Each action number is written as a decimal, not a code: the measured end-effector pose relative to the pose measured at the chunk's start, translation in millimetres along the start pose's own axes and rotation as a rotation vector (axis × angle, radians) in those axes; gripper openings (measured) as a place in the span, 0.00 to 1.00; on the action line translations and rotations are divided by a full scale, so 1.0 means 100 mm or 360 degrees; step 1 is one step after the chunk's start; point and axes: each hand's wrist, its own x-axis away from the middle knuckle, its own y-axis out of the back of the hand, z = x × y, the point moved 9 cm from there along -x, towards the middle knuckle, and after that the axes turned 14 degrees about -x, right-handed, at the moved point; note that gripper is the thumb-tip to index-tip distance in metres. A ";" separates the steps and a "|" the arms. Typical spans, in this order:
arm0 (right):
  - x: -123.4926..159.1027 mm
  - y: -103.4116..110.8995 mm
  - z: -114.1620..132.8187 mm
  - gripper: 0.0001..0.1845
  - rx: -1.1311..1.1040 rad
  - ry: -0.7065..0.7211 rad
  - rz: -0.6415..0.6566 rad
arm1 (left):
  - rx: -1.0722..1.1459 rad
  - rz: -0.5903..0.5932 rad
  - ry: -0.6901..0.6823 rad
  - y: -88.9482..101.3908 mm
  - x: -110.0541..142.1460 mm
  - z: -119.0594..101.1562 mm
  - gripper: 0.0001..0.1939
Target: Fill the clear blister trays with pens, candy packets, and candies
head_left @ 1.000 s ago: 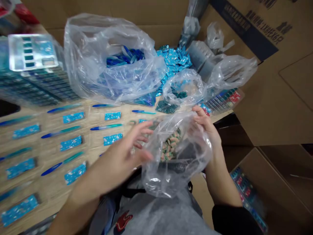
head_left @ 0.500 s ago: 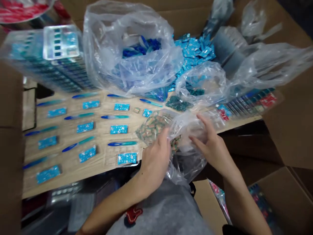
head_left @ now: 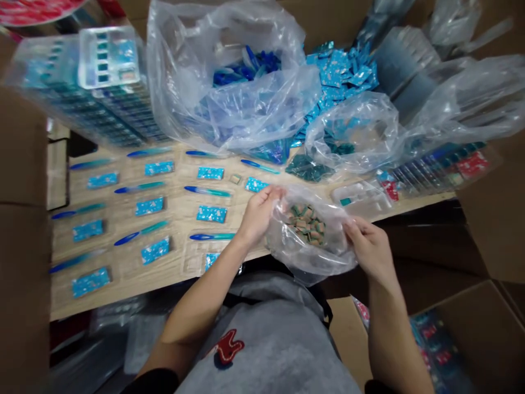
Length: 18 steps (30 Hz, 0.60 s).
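Between my hands a clear plastic bag (head_left: 287,246) is spread with its mouth open toward me. Inside it lie several small brown-and-green square pieces (head_left: 307,224). My left hand (head_left: 260,213) pinches the bag's upper left rim. On the opposite side, my right hand (head_left: 369,243) grips the right rim between thumb and fingers. Just beyond the bag are a blue patterned packet (head_left: 256,184) and one loose small square piece (head_left: 235,179). To the right, a clear plastic tray (head_left: 365,201) holds a small teal piece.
Rows of clear trays with blue pens (head_left: 207,191) and blue packets (head_left: 211,213) cover the table's left side. Behind stand a large bag of blue pens (head_left: 180,109), a heap of blue packets (head_left: 344,71) and stacked filled trays (head_left: 109,57). Open cardboard boxes (head_left: 476,334) flank the table.
The bag, bunched up before, is now spread wide, showing the pieces inside. My right hand has moved slightly right and down, closing on the rim. The whole view has shifted a little.
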 end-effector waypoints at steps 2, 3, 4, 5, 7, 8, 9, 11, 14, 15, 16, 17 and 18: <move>-0.03 -0.04 -0.05 0.22 -0.0049 0.0044 -0.0121 | 0.0056 -0.0043 0.0008 0.04 -0.03 0.06 0.15; -0.04 -0.06 -0.08 0.23 -0.0057 0.0064 -0.0182 | 0.0078 -0.0062 0.0007 0.06 -0.05 0.07 0.16; -0.05 -0.08 -0.10 0.24 -0.0056 0.0077 -0.0230 | 0.0095 -0.0076 0.0002 0.08 -0.07 0.08 0.17; -0.06 -0.09 -0.12 0.25 -0.0057 0.0088 -0.0267 | 0.0109 -0.0083 -0.0004 0.09 -0.10 0.09 0.19; -0.06 -0.06 -0.14 0.25 -0.0063 0.0097 -0.0304 | 0.0123 -0.0093 -0.0016 0.12 -0.12 0.07 0.21; -0.05 -0.03 -0.14 0.23 -0.0044 0.0111 -0.0297 | 0.0062 -0.0088 -0.0060 0.13 -0.12 0.03 0.20; -0.03 0.02 -0.11 0.21 0.0005 0.0148 -0.0278 | -0.0065 -0.0080 -0.0150 0.14 -0.09 -0.05 0.20; 0.06 0.12 0.03 0.21 0.0176 0.0296 -0.0215 | -0.0505 -0.0087 -0.0444 0.15 0.08 -0.30 0.17; 0.26 0.22 0.34 0.23 0.0487 0.0598 -0.0177 | -0.1187 -0.0313 -0.1032 0.13 0.55 -0.80 0.12; 0.34 0.23 0.45 0.22 0.0554 0.0697 -0.0211 | -0.1312 -0.0348 -0.1218 0.07 0.72 -0.93 0.13; 0.41 0.23 0.57 0.20 0.0590 0.0795 -0.0258 | -0.1425 -0.0273 -0.1389 -0.04 0.86 -1.02 0.14; 0.47 0.20 0.67 0.18 0.0593 0.0887 -0.0289 | -0.1543 -0.0093 -0.1526 -0.21 0.97 -1.05 0.15; 0.51 0.13 0.76 0.16 0.0563 0.0955 -0.0260 | -0.1684 0.0155 -0.1593 -0.40 1.02 -1.01 0.15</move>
